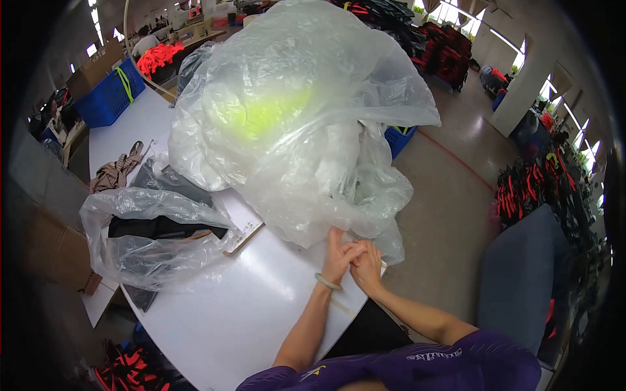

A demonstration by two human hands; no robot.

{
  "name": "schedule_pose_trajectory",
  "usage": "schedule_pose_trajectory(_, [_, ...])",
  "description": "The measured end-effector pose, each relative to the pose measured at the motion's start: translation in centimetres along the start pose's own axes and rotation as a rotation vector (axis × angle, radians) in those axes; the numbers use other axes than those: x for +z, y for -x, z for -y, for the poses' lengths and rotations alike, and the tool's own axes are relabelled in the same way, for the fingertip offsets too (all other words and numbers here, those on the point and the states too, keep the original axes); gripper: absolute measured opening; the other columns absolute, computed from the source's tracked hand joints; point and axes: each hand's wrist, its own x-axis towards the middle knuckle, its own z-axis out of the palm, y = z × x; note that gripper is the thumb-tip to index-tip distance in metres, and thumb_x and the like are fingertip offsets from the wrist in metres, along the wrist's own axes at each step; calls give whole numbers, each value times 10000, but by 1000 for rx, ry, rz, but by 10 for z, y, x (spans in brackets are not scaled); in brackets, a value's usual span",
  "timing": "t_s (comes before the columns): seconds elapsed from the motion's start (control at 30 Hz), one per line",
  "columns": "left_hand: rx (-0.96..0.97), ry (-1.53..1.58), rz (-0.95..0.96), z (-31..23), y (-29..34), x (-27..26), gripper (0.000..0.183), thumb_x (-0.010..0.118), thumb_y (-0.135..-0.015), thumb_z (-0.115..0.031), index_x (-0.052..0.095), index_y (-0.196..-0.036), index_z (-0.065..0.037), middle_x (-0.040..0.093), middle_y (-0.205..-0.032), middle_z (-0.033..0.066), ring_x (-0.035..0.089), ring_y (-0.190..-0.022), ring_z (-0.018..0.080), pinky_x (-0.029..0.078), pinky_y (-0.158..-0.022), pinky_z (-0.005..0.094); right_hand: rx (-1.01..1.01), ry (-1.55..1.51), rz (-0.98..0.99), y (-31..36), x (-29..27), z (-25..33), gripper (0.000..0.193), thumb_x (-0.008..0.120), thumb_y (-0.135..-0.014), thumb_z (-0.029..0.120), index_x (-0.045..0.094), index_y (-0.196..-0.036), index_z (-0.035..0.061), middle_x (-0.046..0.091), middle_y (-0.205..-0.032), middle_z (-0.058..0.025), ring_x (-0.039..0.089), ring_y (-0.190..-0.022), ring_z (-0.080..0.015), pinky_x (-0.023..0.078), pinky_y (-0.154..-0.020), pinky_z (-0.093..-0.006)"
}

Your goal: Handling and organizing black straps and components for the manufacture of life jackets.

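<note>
A large, bulging clear plastic bag [306,163] covers the far part of the white table, with something bright yellow-green and pale showing through it. At its near lower edge my two hands meet, fingers touching. My left hand [338,255], a pale bangle on its wrist, is closed at the plastic, with one digit pointing up against the bag. My right hand [368,262] is closed beside it, its fingers bent at the bag's hanging edge. What lies between the fingers is partly hidden.
The white table [241,319] bears an open plastic bag [156,254] with black material inside and a checked cloth strip [117,171]. A blue crate [111,98] stands at the far left. A grey panel [518,280] and black-and-red goods [538,189] are at right.
</note>
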Motion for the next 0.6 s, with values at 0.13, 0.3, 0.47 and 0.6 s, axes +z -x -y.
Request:
schedule_pose_trajectory(0.13, [316, -354, -259, -30, -8, -17, 1018, 727, -777, -64, -13, -1473, 5, 440, -1283, 220, 596, -914, 235, 546, -659, 299, 37, 73, 18, 2, 2, -2, 258, 595, -803, 108, 532, -1045, 46, 547, -1018, -137, 519, -967, -325, 374, -782, -430])
schedule_pose_trajectory(0.3, [503, -578, -685, -146, -29, -41, 1052, 805, -716, -210, 84, -1425, 80, 450, -1213, 315, 602, -926, 295, 563, -656, 329, -6, -55, -7, 2, -3, -5, 284, 622, -808, 116, 538, -1072, 55, 551, -1086, -130, 525, -1000, -325, 384, -827, -443])
schedule_pose_trajectory(0.47, [416, -984, -941, -226, -22, -70, 947, 779, -688, -131, 198, -1430, -43, 435, -1283, 239, 604, -930, 315, 559, -624, 339, -202, -559, -165, 14, -40, 9, 252, 661, -794, 84, 594, -1031, 31, 549, -1160, -135, 522, -1096, -332, 407, -911, -426])
schedule_pose_trajectory(0.6, [384, -1125, -1025, -228, 19, -79, 727, 718, -744, -110, 390, -1392, -77, 493, -1297, 200, 632, -891, 281, 555, -630, 351, 76, -658, -484, -20, -79, -58, 254, 668, -786, 94, 589, -1010, 4, 606, -1003, -153, 561, -981, -315, 421, -893, -389])
